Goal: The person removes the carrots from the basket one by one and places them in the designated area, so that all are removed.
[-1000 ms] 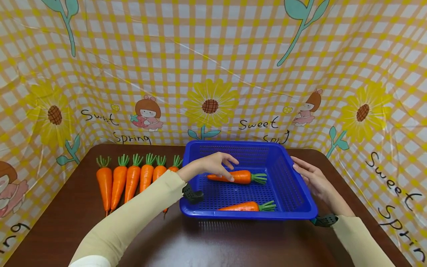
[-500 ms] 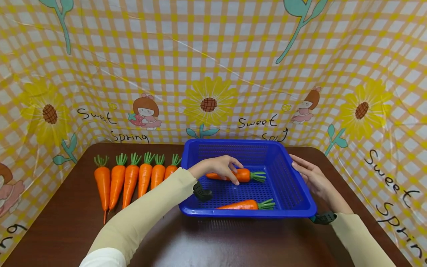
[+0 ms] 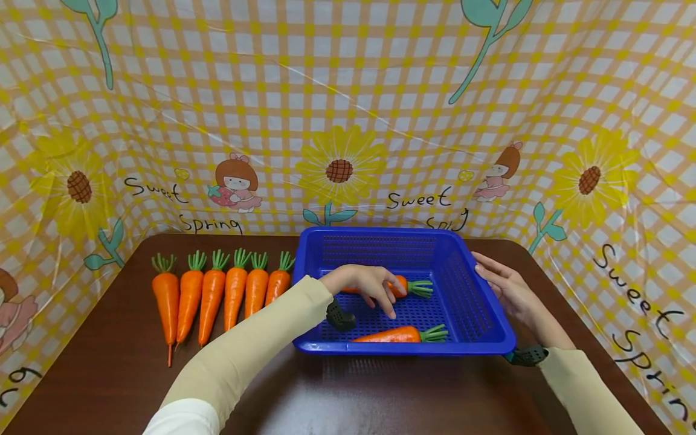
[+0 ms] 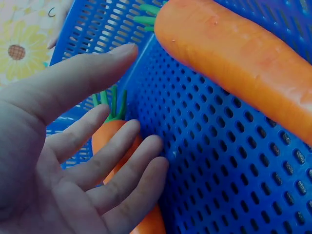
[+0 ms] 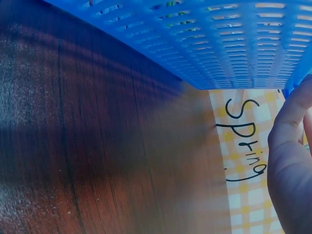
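A blue perforated basket [image 3: 375, 348] stands on the brown table, holding two orange carrots with green tops. My left hand [image 3: 372, 285] hovers inside it, palm down and fingers loosely spread, holding nothing. It partly covers the far carrot [image 3: 401, 286]; the near carrot [image 3: 393, 335] lies along the front wall, its lower side hidden by the rim. In the left wrist view, a gap separates the thumb from the near carrot [image 4: 234, 58], while the fingers overlap the far carrot [image 4: 105, 134]. My right hand [image 3: 513, 296] rests its extended fingers against the basket's right side.
Left of the basket, several carrots [image 3: 212, 296] lie side by side on the table [image 3: 98, 338], tops pointing away. The left forearm crosses over some of their tips. A checked cloth [image 3: 348, 90] hangs behind and at both sides.
My left hand has moved right and nearer to me inside the basket, from over the far carrot toward the gap between the two carrots. The right hand and basket stay put.
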